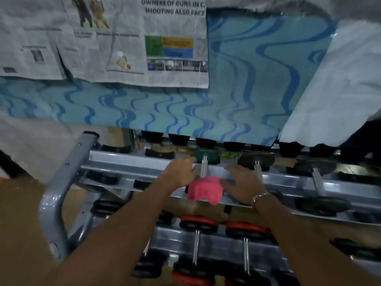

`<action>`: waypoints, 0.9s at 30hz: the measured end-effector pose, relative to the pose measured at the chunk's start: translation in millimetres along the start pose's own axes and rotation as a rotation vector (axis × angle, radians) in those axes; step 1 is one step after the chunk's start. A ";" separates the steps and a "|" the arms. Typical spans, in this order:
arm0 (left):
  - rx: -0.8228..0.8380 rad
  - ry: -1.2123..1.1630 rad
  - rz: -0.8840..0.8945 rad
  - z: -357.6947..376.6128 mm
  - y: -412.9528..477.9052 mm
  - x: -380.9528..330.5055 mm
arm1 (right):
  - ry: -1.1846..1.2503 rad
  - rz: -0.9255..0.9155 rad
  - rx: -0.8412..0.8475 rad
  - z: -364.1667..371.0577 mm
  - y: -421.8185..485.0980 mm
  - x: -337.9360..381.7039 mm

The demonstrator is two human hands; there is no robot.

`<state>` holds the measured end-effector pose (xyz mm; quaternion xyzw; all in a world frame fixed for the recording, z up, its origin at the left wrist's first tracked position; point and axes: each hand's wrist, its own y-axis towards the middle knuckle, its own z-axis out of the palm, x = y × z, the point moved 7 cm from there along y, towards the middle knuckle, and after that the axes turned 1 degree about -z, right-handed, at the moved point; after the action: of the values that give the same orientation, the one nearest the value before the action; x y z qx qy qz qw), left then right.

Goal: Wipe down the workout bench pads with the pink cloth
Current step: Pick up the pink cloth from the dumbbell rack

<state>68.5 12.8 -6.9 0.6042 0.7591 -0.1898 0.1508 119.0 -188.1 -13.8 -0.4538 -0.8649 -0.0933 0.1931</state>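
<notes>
The pink cloth [204, 190] lies draped over the front rail of a grey dumbbell rack [132, 166], in the middle of the head view. My left hand [181, 172] hovers just left of the cloth, fingers apart, near a chrome dumbbell handle [204, 167]. My right hand [241, 186] rests spread on the rail right beside the cloth, its thumb touching the cloth's edge; a bracelet sits on that wrist. Neither hand grips anything. No bench pad is in view.
The rack holds green-ended dumbbells [315, 168] on the middle tier and red-and-black dumbbells [199, 223] on the lower tier. A blue wavy-patterned sheet [237, 96], newspaper [115, 42] and white cloth [338, 83] hang over the top behind. Brown floor [20, 223] lies at the left.
</notes>
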 end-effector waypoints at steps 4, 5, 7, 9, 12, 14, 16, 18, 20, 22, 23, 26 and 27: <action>0.122 -0.141 -0.227 67.4 12.5 38.1 | 0.065 0.047 0.098 58.1 -6.4 -15.1; 0.160 -0.189 -0.274 86.6 15.3 43.6 | 0.078 0.056 0.108 73.3 -10.0 -21.2; 0.198 -0.316 -0.347 117.3 22.3 51.3 | 0.070 0.055 0.134 99.6 -19.4 -34.3; 0.172 -0.475 -0.420 141.9 33.7 58.6 | 0.084 0.060 0.160 116.4 -31.3 -47.3; 0.026 -0.611 -0.552 159.3 47.1 66.7 | 0.098 0.086 0.152 119.5 -43.4 -62.2; -0.154 -0.628 -0.595 158.0 49.8 70.7 | 0.098 0.089 0.146 118.5 -48.0 -71.0; -0.264 -0.628 -0.575 153.2 45.0 66.0 | 0.122 0.093 0.139 115.5 -49.7 -76.6; -0.283 -0.659 -0.522 152.3 38.6 58.1 | 0.157 0.097 0.144 113.3 -50.0 -77.0; -0.276 -0.682 -0.427 150.2 32.1 44.8 | 0.190 0.094 0.157 111.1 -49.0 -72.4; -0.289 -0.718 -0.340 145.7 20.6 30.4 | 0.218 0.064 0.154 107.3 -47.4 -62.7; -0.305 -0.744 -0.320 142.8 12.2 24.6 | 0.242 0.044 0.144 104.6 -46.9 -55.9; -0.322 -0.878 -0.276 134.1 -20.8 6.5 | 0.353 -0.002 0.070 94.4 -47.0 -36.5; -0.330 -0.940 -0.257 131.9 -35.3 0.8 | 0.389 -0.018 0.048 90.7 -49.9 -29.5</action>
<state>33.9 -55.6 -119.9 0.3236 0.6974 -0.3357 0.5443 70.6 -208.1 -107.8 -0.4146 -0.8175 -0.1601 0.3664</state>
